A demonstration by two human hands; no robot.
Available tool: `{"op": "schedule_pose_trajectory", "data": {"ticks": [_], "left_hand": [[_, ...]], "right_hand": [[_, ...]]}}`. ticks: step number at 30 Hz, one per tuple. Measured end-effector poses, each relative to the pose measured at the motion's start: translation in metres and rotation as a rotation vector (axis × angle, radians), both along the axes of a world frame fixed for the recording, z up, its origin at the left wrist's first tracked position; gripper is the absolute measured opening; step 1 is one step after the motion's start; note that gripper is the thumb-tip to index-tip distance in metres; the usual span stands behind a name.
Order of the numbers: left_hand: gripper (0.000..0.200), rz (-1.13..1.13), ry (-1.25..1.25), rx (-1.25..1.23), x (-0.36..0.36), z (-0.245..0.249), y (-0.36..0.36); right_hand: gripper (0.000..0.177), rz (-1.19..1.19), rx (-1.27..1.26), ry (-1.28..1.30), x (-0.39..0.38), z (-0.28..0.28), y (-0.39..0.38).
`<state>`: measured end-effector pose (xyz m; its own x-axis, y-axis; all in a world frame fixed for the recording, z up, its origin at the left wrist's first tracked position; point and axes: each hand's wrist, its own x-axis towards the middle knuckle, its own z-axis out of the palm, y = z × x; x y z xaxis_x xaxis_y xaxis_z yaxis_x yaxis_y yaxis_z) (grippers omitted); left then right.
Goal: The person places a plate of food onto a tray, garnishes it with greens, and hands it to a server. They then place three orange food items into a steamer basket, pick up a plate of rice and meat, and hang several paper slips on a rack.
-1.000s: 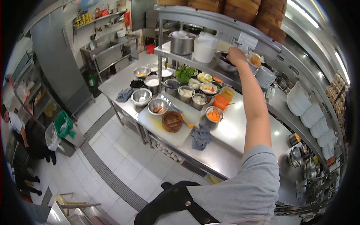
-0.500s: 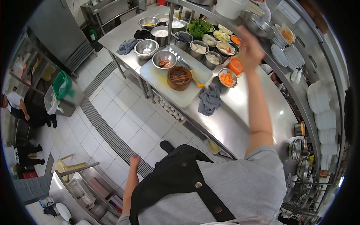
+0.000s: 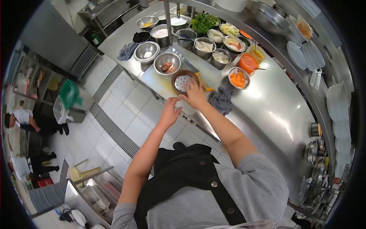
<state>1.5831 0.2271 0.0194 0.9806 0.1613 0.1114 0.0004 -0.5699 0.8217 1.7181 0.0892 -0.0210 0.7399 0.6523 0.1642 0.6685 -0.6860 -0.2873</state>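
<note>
On the white cutting board (image 3: 152,78) stands a round brown bamboo steamer (image 3: 174,88). A white perforated paper liner (image 3: 182,81) lies inside it. My right hand (image 3: 196,96) reaches over the steamer's near right side, its fingers spread and touching or just over the liner. In front of the steamer's near edge is my left hand (image 3: 170,112), open, with thumb and fingers apart and nothing held. A knife with a yellow handle (image 3: 205,86) lies partly hidden behind my right hand. Beside the steamer sits a steel bowl (image 3: 167,63) with orange-red pieces in it.
A grey cloth (image 3: 222,101) lies right of the board. Close by are a bowl of carrot pieces (image 3: 238,79) and an orange container (image 3: 248,63). Several steel bowls line the back, under an overhead shelf (image 3: 263,45). Two people (image 3: 32,120) are far left.
My right hand has come down from near the overhead shelf to the steamer. My left hand has risen from my side to join it. The white liner now covers the steamer's slatted base.
</note>
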Motion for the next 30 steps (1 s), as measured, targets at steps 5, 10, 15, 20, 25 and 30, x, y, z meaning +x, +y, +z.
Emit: {"op": "schedule_pose_trajectory", "data": {"ticks": [5,10,15,20,25,30], "left_hand": [[0.054,-0.076,-0.162,0.404,0.059,-0.011,0.017],[0.051,-0.301,-0.156,0.767,0.093,-0.023,0.042],[0.043,-0.396,-0.197,0.619,0.090,-0.040,0.055],[0.039,-0.497,-0.213,0.495,0.097,-0.028,0.065],[0.041,-0.641,-0.151,0.531,0.100,-0.014,0.079],[0.046,-0.723,-0.125,0.592,0.112,-0.021,0.084]], "right_hand": [[0.072,0.092,-0.014,0.190,0.019,0.000,-0.005],[0.060,0.061,0.405,0.030,0.051,0.139,-0.030],[0.014,-0.381,0.706,-0.828,0.055,0.367,-0.098],[0.015,-0.636,0.226,-0.658,0.088,0.431,-0.143],[0.014,-0.147,0.136,0.248,0.063,0.418,-0.084],[0.019,-0.440,-0.107,0.852,0.125,0.257,-0.099]]}}
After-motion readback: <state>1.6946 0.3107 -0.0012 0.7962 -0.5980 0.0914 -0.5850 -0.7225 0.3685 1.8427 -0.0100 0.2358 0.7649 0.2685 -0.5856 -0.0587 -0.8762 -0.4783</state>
